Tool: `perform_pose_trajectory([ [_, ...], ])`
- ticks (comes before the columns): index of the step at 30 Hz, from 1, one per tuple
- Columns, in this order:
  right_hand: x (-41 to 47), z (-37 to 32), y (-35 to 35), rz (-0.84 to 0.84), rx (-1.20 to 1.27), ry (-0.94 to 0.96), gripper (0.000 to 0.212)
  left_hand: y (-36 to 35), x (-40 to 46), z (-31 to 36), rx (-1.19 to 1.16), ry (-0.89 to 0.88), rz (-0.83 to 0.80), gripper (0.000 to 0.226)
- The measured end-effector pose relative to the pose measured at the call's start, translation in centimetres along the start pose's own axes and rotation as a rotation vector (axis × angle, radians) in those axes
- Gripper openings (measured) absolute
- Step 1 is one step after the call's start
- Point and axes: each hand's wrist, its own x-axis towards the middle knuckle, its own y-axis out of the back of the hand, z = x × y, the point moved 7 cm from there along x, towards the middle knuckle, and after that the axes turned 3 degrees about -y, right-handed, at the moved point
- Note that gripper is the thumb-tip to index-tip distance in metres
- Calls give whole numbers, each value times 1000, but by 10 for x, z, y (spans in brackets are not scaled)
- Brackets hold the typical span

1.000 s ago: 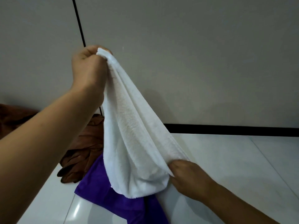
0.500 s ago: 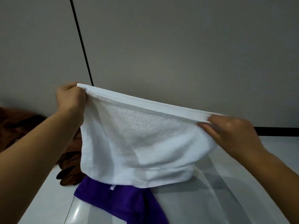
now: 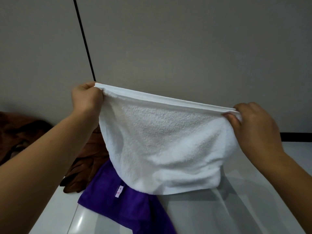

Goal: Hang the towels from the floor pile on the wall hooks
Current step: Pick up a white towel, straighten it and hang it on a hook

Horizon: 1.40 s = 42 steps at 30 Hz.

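I hold the white towel stretched out in front of the grey wall, its hemmed top edge taut between my hands and the rest hanging clear of the floor. My left hand has its fingers curled around one top corner; my right hand pinches the other between thumb and fingers. Below, a purple towel with a small label and a brown towel lie on the glossy white floor.

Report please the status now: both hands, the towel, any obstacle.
Left hand and right hand each grip a top corner of white towel, stretched level. Purple towel and brown towel on floor. No hook in view.
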Motion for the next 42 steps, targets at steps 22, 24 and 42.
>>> perform_pose_trajectory([
  [22, -9, 27, -4, -104, 309, -300, 14, 6, 12, -24, -57, 61, -28, 28],
  [24, -9, 29, -7, -86, 420, -379, 13, 5, 12, -28, -90, 89, -46, 27],
  [42, 10, -10, 17, 115, 851, -439, 22, 13, 4, -93, 214, 388, -35, 24],
])
